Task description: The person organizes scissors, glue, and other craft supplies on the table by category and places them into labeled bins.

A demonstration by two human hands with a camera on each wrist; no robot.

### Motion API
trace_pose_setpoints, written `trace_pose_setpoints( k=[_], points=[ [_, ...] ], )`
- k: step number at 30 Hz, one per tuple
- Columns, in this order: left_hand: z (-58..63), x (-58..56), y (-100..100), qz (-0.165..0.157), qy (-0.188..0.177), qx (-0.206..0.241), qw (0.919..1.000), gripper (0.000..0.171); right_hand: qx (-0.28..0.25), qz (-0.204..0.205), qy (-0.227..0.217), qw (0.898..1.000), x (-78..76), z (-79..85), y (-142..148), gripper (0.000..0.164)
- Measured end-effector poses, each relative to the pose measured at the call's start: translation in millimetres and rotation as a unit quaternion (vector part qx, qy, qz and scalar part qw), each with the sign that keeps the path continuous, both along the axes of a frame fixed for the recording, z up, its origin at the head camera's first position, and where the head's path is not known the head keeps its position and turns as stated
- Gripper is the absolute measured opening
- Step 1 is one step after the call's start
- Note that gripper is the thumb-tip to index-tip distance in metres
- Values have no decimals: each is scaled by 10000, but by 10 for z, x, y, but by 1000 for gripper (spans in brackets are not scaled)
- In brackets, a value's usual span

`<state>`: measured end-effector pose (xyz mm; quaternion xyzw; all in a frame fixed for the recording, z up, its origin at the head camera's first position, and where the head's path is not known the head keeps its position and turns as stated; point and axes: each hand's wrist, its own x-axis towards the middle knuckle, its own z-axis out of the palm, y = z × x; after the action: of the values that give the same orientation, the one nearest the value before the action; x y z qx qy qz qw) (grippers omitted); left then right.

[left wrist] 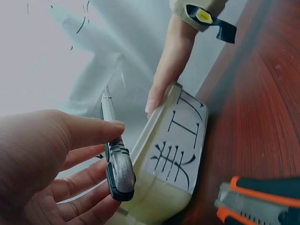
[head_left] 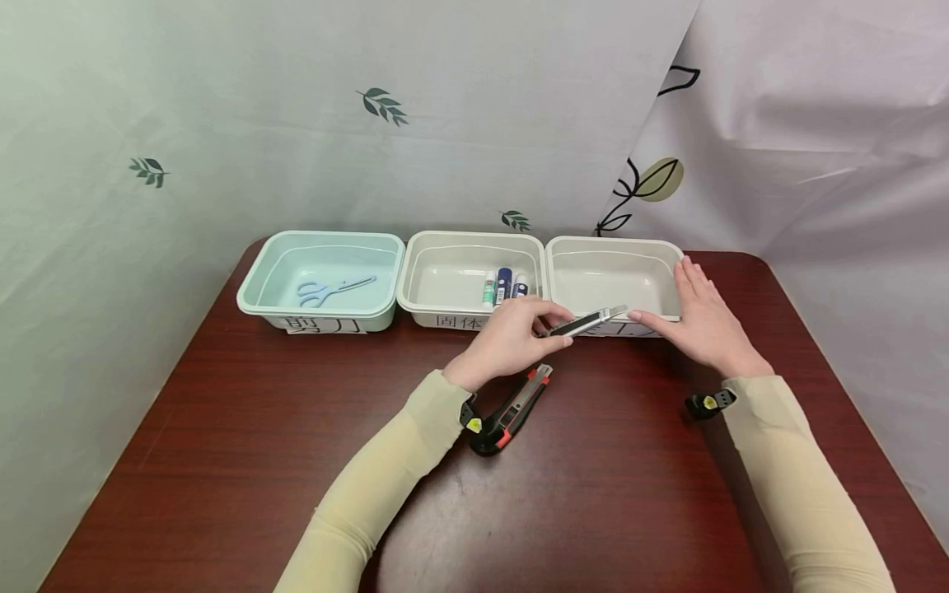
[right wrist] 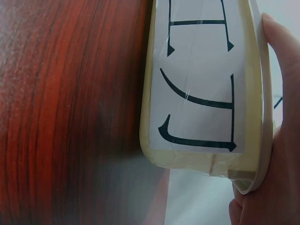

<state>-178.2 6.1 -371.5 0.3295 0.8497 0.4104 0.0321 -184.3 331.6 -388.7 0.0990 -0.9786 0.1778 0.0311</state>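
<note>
My left hand [head_left: 516,336] pinches a silver and black utility knife [head_left: 586,323] between thumb and fingers, its blade end pointing right. In the head view the knife overlaps the front rim of the right-hand white bin [head_left: 615,245]; in the left wrist view it appears beside the bin's labelled front [left wrist: 176,140]. My right hand [head_left: 704,317] rests on that bin's right corner, fingers straight along the side rim and thumb at the front rim. Below my left hand, a black and red utility knife [head_left: 519,408] lies on the table, partly behind the wrist.
The middle white bin [head_left: 474,239] holds several glue sticks [head_left: 504,284]. Scissors with pale blue handles [head_left: 337,288] lie in the light blue bin [head_left: 334,239] at left. All three bins stand in a row on the dark red table [head_left: 259,461], before a patterned curtain [head_left: 460,115].
</note>
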Motion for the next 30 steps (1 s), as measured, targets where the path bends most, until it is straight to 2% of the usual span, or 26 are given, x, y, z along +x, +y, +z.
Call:
trace_pose_setpoints(
  k=[5, 10, 13, 20, 24, 30],
  points=[
    [56, -18, 85, -34, 20, 139, 9999, 28, -7, -19, 4, 10000, -1, 1, 1, 112],
    [164, -104, 189, -84, 116, 226, 9996, 29, -2, -18, 13, 10000, 1, 1, 7, 112],
    [250, -204, 262, -101, 208, 254, 9994, 28, -15, -27, 7, 10000, -3, -2, 6, 112],
    [393, -516, 461, -102, 323, -67, 9994, 29, -30, -55, -101, 9999, -3, -10, -12, 113],
    [412, -644, 571, -96, 410, -302, 9987, 31, -23, -65, -72, 10000, -1, -3, -5, 112],
    [387, -755, 693, 35, 455, -655, 9968, 33, -29, -70, -60, 10000, -4, -10, 4, 112]
  ],
)
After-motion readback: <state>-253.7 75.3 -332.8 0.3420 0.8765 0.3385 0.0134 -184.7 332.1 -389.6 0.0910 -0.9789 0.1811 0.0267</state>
